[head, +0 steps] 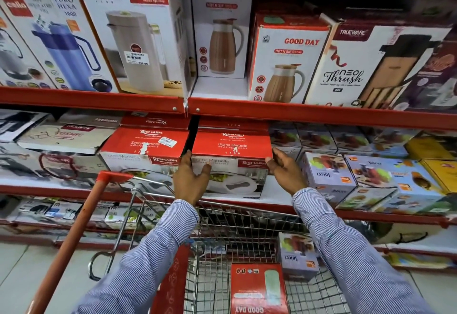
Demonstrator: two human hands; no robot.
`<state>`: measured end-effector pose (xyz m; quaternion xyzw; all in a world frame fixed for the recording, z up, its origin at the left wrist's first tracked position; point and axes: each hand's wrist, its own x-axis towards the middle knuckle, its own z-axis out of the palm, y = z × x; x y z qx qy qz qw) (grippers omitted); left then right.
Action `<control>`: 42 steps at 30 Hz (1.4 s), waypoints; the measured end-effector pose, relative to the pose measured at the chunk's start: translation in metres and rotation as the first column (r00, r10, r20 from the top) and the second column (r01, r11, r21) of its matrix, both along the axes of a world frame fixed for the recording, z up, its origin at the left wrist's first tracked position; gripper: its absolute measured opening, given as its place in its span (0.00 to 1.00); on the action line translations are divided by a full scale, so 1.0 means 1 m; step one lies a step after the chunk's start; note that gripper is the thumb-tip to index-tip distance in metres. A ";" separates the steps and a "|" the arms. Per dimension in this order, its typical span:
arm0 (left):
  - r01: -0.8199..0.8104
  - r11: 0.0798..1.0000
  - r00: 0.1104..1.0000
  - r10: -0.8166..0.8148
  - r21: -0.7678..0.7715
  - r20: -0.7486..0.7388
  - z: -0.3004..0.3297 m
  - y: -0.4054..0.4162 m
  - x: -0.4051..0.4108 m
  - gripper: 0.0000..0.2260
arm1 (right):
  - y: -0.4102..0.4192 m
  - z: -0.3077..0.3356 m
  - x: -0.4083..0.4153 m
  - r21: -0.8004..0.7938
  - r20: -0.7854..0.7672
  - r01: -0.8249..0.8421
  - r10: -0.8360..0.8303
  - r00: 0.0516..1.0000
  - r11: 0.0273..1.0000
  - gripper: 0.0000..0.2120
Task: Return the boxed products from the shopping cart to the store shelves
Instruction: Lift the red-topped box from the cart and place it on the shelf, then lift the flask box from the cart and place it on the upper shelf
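Red and white cardboard fills the nearest part of the view: in the wire shopping cart [222, 252] two boxes wait, a red Good Day box [258, 289] lying with its lettering upside down and, just behind it at the cart's right side, a pale Juicer box [296, 255]. So the job looks partly done, with at least these two left to put back.

Beyond the cart's far rim, both hands are on a Rishabh box [232, 163] marked "Sigma Marbella", which sits at the front edge of the middle shelf [277, 191]. The left hand [191, 180] is spread wide over its front left corner; the right hand [284, 168] cups its right end, fingers curled. It stands just beside a matching Rishabh box [144, 150] with a price sticker, and more of the same are stacked behind. To the right stand Juicer boxes [326, 175].

Farther up, the top shelf [321, 113] carries a Cello Puro Hexa box [49, 36], a Rishabh Super Riva box [133, 34], two Good Day "Hot N Sip" boxes [288, 61] and a Trueware Neo Thrush box [366, 64].
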<state>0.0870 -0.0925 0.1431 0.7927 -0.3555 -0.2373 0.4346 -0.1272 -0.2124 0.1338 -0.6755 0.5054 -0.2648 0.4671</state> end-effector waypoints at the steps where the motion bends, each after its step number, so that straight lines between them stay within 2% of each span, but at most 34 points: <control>1: 0.014 1.000 1.000 -0.014 -0.010 -0.014 -0.001 0.004 -0.001 0.31 | 0.006 -0.001 -0.003 0.019 0.020 0.018 -0.018 1.000 1.000 0.27; 4: 0.065 0.997 0.998 -0.065 -0.036 0.010 -0.015 0.028 -0.012 0.25 | 0.033 -0.014 -0.020 0.048 0.033 0.094 -0.095 0.995 0.994 0.27; 7: 0.093 0.994 0.996 -0.092 0.064 -0.019 -0.055 0.058 -0.032 0.26 | 0.070 -0.045 -0.046 0.128 -0.010 0.125 -0.125 0.992 0.984 0.24; 9: 0.119 0.980 0.982 -0.092 0.162 -0.164 -0.089 0.075 -0.047 0.27 | 0.096 -0.071 -0.062 0.192 -0.117 0.134 -0.112 0.987 0.972 0.23; 12: 0.234 0.910 0.927 -0.103 0.342 -0.360 -0.138 0.095 -0.074 0.18 | 0.126 -0.112 -0.080 0.295 -0.316 0.199 -0.101 0.943 0.934 0.23; 13: 0.262 0.878 0.908 -0.084 0.400 -0.409 -0.152 0.101 -0.084 0.19 | 0.134 -0.123 -0.085 0.337 -0.366 0.221 -0.088 0.926 0.915 0.25; 15: 0.294 0.805 0.851 0.023 0.514 -0.524 -0.172 0.109 -0.100 0.28 | 0.148 -0.142 -0.093 0.415 -0.453 0.226 -0.015 0.891 0.881 0.27; 17: 0.352 0.749 0.779 0.097 0.561 -0.619 -0.185 0.115 -0.114 0.33 | 0.160 -0.154 -0.099 0.467 -0.463 0.192 0.054 0.885 0.863 0.22; 21: 0.417 0.689 0.764 0.088 0.593 -0.639 -0.198 0.118 -0.128 0.26 | 0.174 -0.165 -0.103 0.509 -0.423 0.194 0.047 0.905 0.839 0.13; 24: 0.396 0.705 0.775 0.086 0.588 -0.626 -0.195 0.117 -0.131 0.25 | 0.178 -0.166 -0.103 0.513 -0.392 0.231 -0.013 0.920 0.827 0.10; 28: 0.319 0.772 0.757 0.142 0.550 -0.638 -0.173 0.116 -0.131 0.19 | 0.176 -0.153 -0.105 0.519 -0.312 0.202 -0.035 0.949 0.831 0.07; 31: 0.262 0.830 0.781 0.118 0.493 -0.613 -0.143 0.117 -0.122 0.15 | 0.169 -0.129 -0.106 0.486 -0.228 0.211 -0.110 0.968 0.848 0.07; 34: 0.204 0.916 0.809 0.042 0.347 -0.586 -0.096 0.113 -0.107 0.13 | 0.158 -0.087 -0.101 0.380 -0.135 0.236 -0.199 0.971 0.894 0.08; 37: 0.186 0.964 0.833 -0.052 0.190 -0.551 -0.038 0.112 -0.095 0.11 | 0.149 -0.031 -0.091 0.224 -0.035 0.185 -0.182 0.983 0.957 0.07; 42: 0.119 0.992 0.944 -0.125 -0.039 -0.304 0.046 0.116 -0.080 0.13 | 0.134 0.061 -0.071 -0.022 0.172 0.181 -0.174 0.970 0.983 0.13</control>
